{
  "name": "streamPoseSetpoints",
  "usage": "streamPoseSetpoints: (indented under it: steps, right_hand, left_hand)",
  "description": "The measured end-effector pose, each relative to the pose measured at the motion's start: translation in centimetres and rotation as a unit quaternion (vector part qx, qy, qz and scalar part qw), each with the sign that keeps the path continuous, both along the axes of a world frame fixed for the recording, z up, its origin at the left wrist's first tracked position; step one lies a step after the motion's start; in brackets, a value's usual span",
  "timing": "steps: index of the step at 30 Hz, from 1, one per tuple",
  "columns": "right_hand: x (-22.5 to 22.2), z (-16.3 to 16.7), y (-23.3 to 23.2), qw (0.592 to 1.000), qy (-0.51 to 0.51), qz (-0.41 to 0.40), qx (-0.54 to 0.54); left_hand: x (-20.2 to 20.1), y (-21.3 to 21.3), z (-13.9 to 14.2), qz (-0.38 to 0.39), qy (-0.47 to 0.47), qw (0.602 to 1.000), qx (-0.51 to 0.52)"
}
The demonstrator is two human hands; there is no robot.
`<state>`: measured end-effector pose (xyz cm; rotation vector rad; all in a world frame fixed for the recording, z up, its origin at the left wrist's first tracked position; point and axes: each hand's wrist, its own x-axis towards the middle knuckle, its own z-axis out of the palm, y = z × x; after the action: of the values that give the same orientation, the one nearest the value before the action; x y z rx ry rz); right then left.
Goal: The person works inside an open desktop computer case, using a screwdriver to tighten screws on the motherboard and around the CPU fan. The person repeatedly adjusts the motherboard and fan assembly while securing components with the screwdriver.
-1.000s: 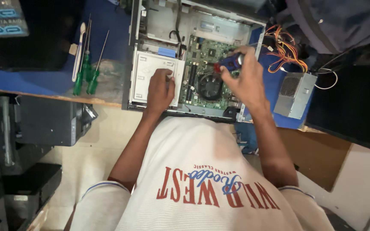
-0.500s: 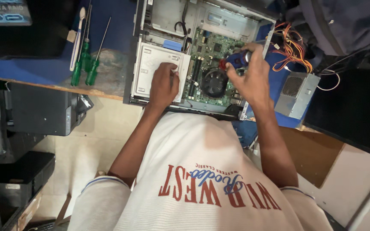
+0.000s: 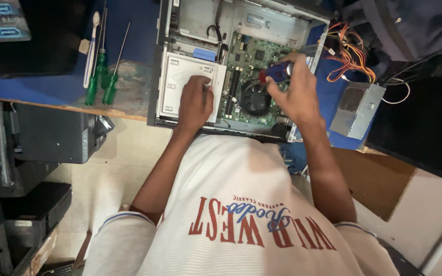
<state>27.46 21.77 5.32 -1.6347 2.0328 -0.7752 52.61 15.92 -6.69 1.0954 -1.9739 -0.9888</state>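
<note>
open computer case [image 3: 155, 61] — motherboard [image 3: 251, 64] inside

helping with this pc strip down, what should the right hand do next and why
Probably lower the screwdriver tip onto the motherboard near the cooler fan: the right hand holds it just above there, while the left hand braces the drive cage.

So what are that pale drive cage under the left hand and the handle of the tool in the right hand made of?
The drive cage under the left hand looks like bare sheet metal with a dull grey-white finish: flat, thin, with stamped slots. The screwdriver handle gripped by the right hand seems to be glossy plastic, blue with a red end; its smooth sheen suggests that, though rubber cannot be ruled out.
</note>
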Motion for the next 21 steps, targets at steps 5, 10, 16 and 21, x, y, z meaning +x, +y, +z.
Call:
streamPoseSetpoints:
  steps: [5, 10, 16, 21]
  right_hand:
    - [-0.5, 1.0, -0.6, 0.998, -0.017, 0.055, 0.016]
    - [-1.1, 1.6, -1.7, 0.991, -0.041, 0.129, -0.009]
    - [-1.8, 1.5, -3.0, 0.984, -0.084, 0.158, -0.006]
    - [-2.6, 1.1, -3.2, 0.983, -0.103, 0.152, -0.012]
  left_hand:
    - [0.0, 0.0, -0.1, -0.001, 0.003, 1.0, 0.009]
    - [-0.3, -0.7, 0.9, -0.036, 0.034, 0.998, 0.044]
    - [-4.9, -2.6, 3.1, -0.199, 0.134, 0.965, 0.104]
    - [-8.6, -4.3, 3.7, -0.293, 0.132, 0.939, 0.12]
